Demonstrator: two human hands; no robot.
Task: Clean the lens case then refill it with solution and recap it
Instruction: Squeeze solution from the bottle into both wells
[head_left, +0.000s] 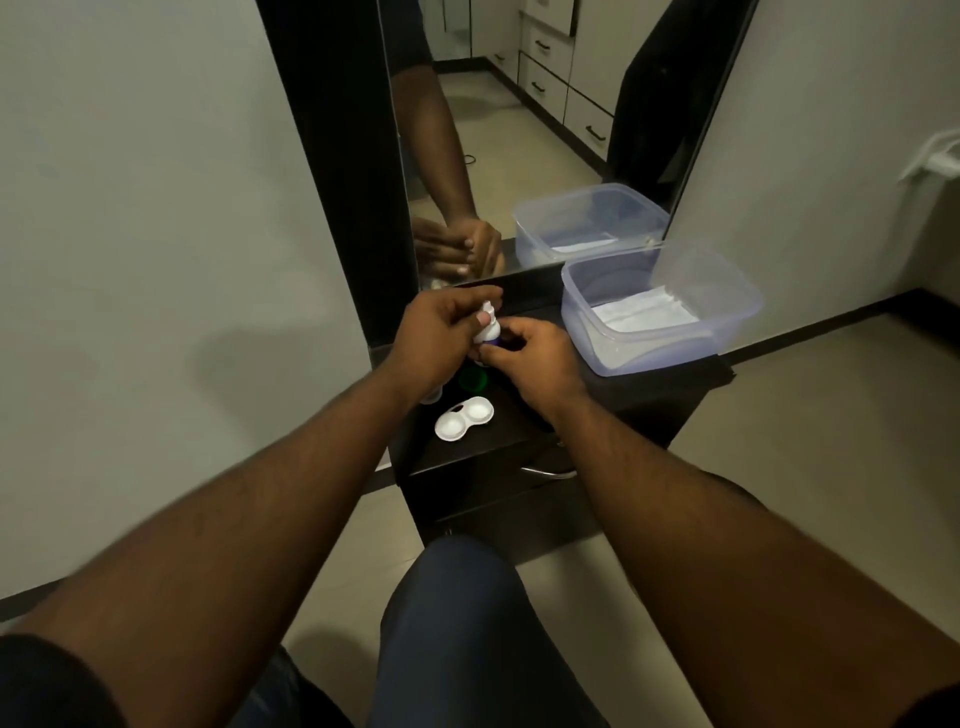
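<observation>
Fig. Solution bottle held upright over the dark cabinet top, w/ left hand curled round the body/nozzle and right hand pinching near its lower part; exact finger contact is blurred. Open white lens case lies uncapped below, just in front of a green cap. A second cap shows partly under the left wrist. Risks: squeezing early would spill solution beside the wells; a lowered wrist could knock the light case or caps off the edge. Clear plastic tub stands well apart.
</observation>
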